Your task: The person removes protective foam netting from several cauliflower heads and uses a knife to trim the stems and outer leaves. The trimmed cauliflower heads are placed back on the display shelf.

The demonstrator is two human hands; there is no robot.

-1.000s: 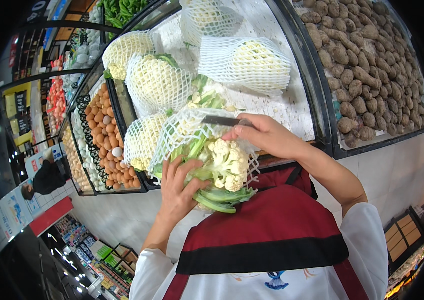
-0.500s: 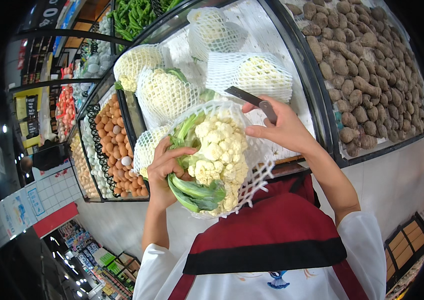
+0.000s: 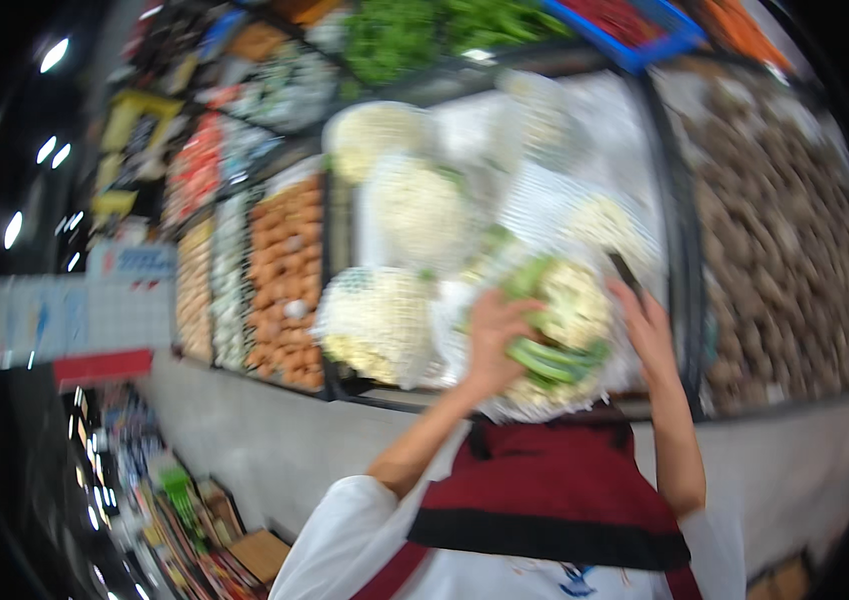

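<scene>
The picture is blurred by motion. A cauliflower (image 3: 575, 308) with green leaves sits between my hands at the front of the white display bin, its white foam net (image 3: 535, 408) bunched beneath it. My left hand (image 3: 498, 335) is closed around the leafy left side of this cauliflower. Just off its right side, my right hand (image 3: 648, 330) holds a small dark-bladed knife (image 3: 624, 270), blade pointing up and away; the handle is mostly hidden by the fingers. Netted cauliflowers lie around: one beyond the knife (image 3: 600, 225), others to the left (image 3: 420, 210) and front left (image 3: 380, 325).
Black dividers (image 3: 680, 230) frame the bin. Brown root vegetables (image 3: 785, 260) fill the bin at right, brown eggs (image 3: 285, 280) the one at left. Leafy greens (image 3: 395, 45) and a blue crate (image 3: 630, 30) are at the back. Grey floor (image 3: 245, 430) lies in front.
My view has swung, so the bin, hands and cauliflower appear farther right, and the blue crate now shows. Left hand stays on the cauliflower, right hand keeps the knife.
</scene>
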